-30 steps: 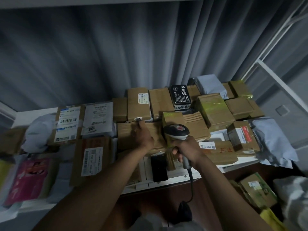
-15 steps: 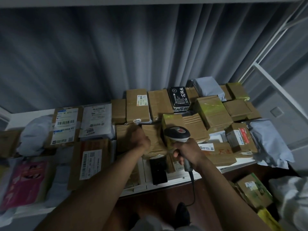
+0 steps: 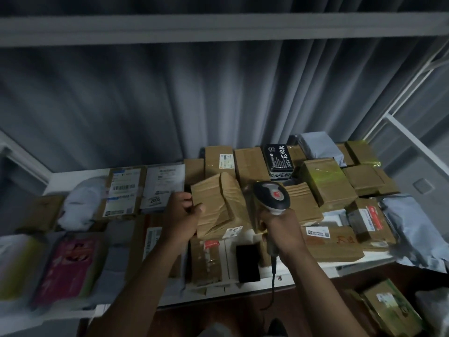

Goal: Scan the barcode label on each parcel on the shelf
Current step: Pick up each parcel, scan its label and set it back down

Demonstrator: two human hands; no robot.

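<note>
Shelf [image 3: 73,176], white, crowded with parcels; entries run left to right.

- Far left: pink packet [image 3: 65,268] and white poly bag [image 3: 80,203], both blurred, labels unreadable.
- Left of centre: two flat parcels with labels face up, labelled box [image 3: 121,190] and white mailer [image 3: 162,186].
- Left hand [image 3: 182,215]: grip closed on the left edge of the carton [image 3: 216,203], thumb on its near face. The carton is tilted, raised off the stack below, plain taped cardboard towards the camera. A small white label [image 3: 234,231] shows at its lower right corner; whether that belongs to this carton or the one beneath cannot be told.
- Right hand [image 3: 279,229]: grip closed round the handle of the scanner [image 3: 272,195], head level with the carton's right edge; cable hangs below the shelf.
- Right: black box [image 3: 279,161], taped cartons, grey poly bag [image 3: 413,227].

Step in hand, as judged: turning the carton to find its barcode. Next move calls for bringing the label face up and aiming the scanner squarely at it.

In the way: dim light, glossy tape, neighbouring cartons packed close and leaving little room to turn.
</note>
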